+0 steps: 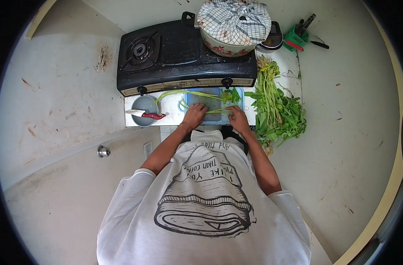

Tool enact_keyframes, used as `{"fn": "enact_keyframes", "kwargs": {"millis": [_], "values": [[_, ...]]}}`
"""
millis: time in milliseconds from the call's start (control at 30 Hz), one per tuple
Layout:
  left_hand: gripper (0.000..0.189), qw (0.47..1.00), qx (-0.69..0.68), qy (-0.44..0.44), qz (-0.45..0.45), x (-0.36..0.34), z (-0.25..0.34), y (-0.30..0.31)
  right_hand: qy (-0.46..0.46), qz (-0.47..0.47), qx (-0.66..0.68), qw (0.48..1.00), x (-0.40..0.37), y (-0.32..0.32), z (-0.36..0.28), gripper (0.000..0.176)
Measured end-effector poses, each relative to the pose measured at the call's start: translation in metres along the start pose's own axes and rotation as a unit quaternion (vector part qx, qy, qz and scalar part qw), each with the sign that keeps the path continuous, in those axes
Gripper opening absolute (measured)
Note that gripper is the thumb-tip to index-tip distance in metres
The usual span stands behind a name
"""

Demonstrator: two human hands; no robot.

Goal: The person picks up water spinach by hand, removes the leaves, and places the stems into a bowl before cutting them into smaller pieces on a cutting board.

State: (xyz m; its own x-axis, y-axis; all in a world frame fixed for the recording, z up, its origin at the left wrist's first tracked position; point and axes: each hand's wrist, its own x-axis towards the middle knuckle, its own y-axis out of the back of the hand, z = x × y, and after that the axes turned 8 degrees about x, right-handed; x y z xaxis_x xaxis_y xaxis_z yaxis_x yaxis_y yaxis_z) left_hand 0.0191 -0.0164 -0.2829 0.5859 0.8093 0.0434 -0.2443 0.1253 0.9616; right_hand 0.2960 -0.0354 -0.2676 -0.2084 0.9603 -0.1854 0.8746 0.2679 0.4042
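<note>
Over a blue tray [240,95] in front of the stove, both of my hands are on thin green stems [215,111]. My left hand [195,115] is at the tray's left part, its fingers curled around the left end of the stems. On the right, my right hand [237,118] pinches the same stems near the tray's right side. Longer pale-green stems [201,93] lie across the tray and stick out past its left edge. Some cut leaves [230,94] rest in the tray's upper right part.
A red-handled knife [152,115] lies across a grey bowl [145,103] at the left. The black stove [183,66] holds a cloth-covered pot [230,46]. Leafy greens [276,106] are piled at the right, below a green basket [294,39] and a lidded pan [272,42].
</note>
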Motion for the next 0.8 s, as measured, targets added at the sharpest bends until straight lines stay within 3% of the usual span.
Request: {"fn": "enact_keyframes", "kwargs": {"millis": [200, 567, 667, 800], "values": [[0.028, 0.996, -0.011, 0.087, -0.016, -0.013, -0.018, 0.014, 0.050, -0.045, -0.043, 0.997, 0.016, -0.009, -0.010, 0.038], [0.030, 0.994, -0.043, 0.098, 0.028, -0.030, -0.038, 0.017, 0.070, -0.053, -0.147, 0.985, 0.038, -0.031, -0.015, 0.040], [0.030, 0.992, -0.052, 0.104, 0.039, -0.033, -0.038, 0.019, 0.064, -0.008, -0.139, 0.988, 0.036, -0.035, -0.015, 0.040], [0.028, 0.994, -0.044, 0.095, 0.037, -0.036, -0.042, 0.019, -0.005, 0.083, -0.001, 0.997, 0.033, -0.046, -0.003, 0.035]]}}
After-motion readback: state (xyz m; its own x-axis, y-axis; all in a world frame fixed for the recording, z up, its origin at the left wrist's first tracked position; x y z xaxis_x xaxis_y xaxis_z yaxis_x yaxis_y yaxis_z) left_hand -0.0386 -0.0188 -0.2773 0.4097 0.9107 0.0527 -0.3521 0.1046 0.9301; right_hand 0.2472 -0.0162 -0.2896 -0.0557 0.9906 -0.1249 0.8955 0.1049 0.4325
